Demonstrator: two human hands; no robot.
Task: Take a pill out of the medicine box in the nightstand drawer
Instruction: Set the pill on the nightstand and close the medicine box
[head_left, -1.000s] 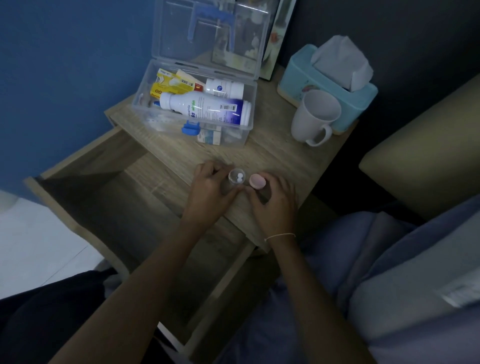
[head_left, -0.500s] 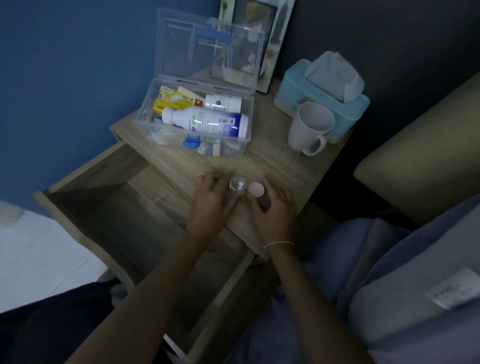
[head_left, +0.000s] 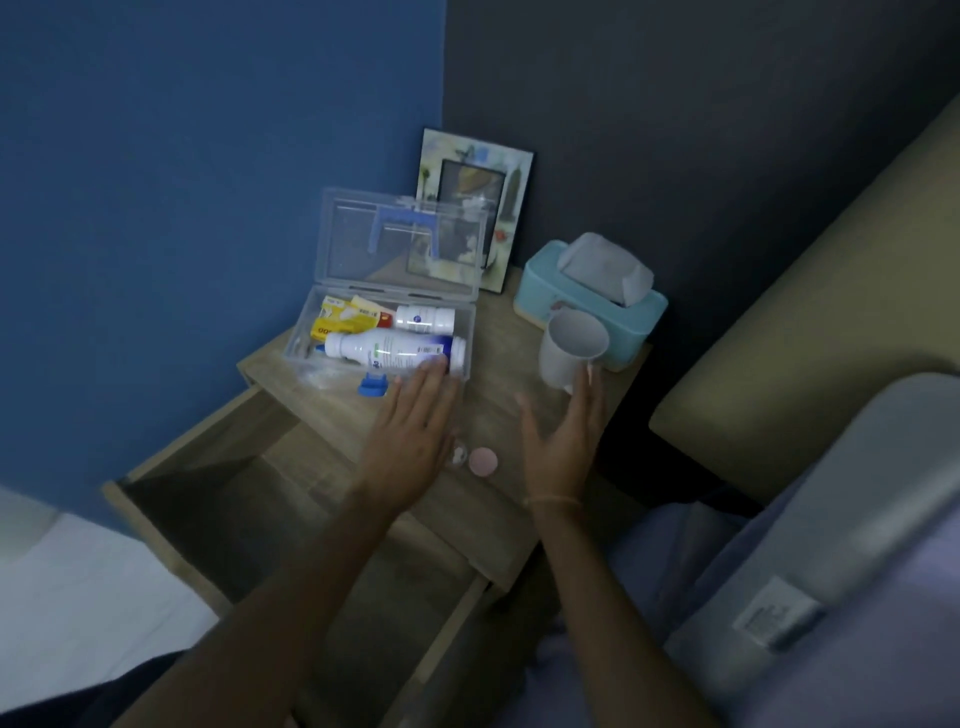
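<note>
A clear plastic medicine box (head_left: 470, 332) stands open on the wooden nightstand (head_left: 498, 499), its lid upright. Inside lie a large white bottle (head_left: 395, 352), a smaller white bottle (head_left: 423, 318) and yellow packets (head_left: 343, 322). A small clear vial (head_left: 457, 457) with a white pill in it stands on the nightstand top beside its pink cap (head_left: 483, 461). My left hand (head_left: 415, 426) is open, fingers spread, fingertips at the front wall of the box. My right hand (head_left: 563, 441) is open too, fingertips near the mug. The drawer (head_left: 249, 519) below is pulled out.
A white mug (head_left: 569, 351) stands in front of a light blue tissue box (head_left: 592, 299) at the back right. A picture frame (head_left: 475, 208) leans on the wall behind the medicine box. A bed with a beige headboard (head_left: 805, 322) lies to the right.
Both hands let go of the vial and cap and moved away from me, the left toward the box, the right toward the mug. The camera tilted up.
</note>
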